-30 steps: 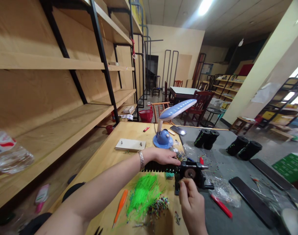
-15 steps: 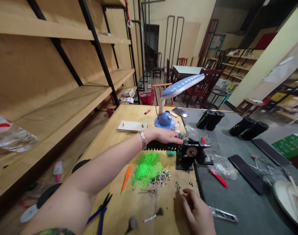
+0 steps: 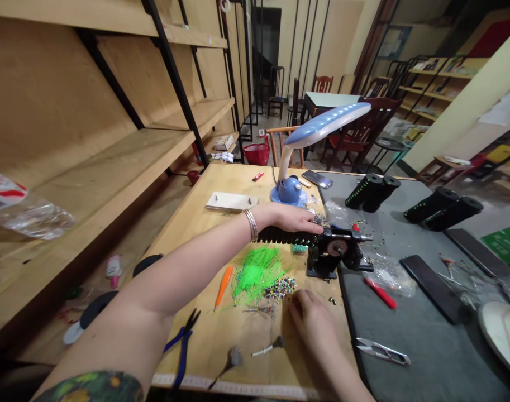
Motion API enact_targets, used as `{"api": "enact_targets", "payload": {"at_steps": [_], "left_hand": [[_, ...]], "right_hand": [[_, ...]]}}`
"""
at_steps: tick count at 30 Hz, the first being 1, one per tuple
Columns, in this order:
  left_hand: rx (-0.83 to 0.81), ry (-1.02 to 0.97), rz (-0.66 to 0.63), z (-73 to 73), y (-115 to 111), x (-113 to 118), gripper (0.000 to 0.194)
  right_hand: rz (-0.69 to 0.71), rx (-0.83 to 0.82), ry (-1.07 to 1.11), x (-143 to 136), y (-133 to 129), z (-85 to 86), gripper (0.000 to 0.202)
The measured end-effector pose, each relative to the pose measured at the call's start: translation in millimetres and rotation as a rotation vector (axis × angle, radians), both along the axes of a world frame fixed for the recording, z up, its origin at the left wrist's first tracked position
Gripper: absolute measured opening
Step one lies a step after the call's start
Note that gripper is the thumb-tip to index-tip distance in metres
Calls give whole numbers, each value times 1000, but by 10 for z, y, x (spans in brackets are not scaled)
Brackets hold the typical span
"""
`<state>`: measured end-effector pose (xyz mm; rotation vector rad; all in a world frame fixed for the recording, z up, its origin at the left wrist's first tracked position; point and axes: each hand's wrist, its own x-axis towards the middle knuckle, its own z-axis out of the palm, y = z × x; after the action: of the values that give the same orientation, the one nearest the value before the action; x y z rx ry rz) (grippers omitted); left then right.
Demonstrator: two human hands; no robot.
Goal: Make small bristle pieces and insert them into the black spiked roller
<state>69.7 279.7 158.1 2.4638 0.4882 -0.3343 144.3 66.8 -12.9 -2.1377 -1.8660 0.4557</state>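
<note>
Black roller [image 3: 276, 235] appears mounted beneath left hand [image 3: 289, 218]; beads [image 3: 281, 288] lie loose, ten o'clock from right hand [image 3: 313, 318]; both grips, completion indeterminable.

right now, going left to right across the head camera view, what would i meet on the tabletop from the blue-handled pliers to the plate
blue-handled pliers → orange tool → bright green strands → right hand → red tool → flat black slab → plate
</note>
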Motion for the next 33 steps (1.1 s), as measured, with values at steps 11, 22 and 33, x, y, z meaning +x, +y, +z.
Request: {"api": "enact_targets", "payload": {"at_steps": [11, 22, 33], "left_hand": [[3, -44, -17, -17, 9, -4, 49], [44, -82, -29, -22, 18, 4, 49], [33, -61, -35, -57, 33, 14, 50]], "right_hand": [[-47, -25, -40, -38, 258, -31, 16], [-89, 403, 834, 403, 233, 677, 30], [-284, 719, 807, 341, 641, 821, 29]]}}
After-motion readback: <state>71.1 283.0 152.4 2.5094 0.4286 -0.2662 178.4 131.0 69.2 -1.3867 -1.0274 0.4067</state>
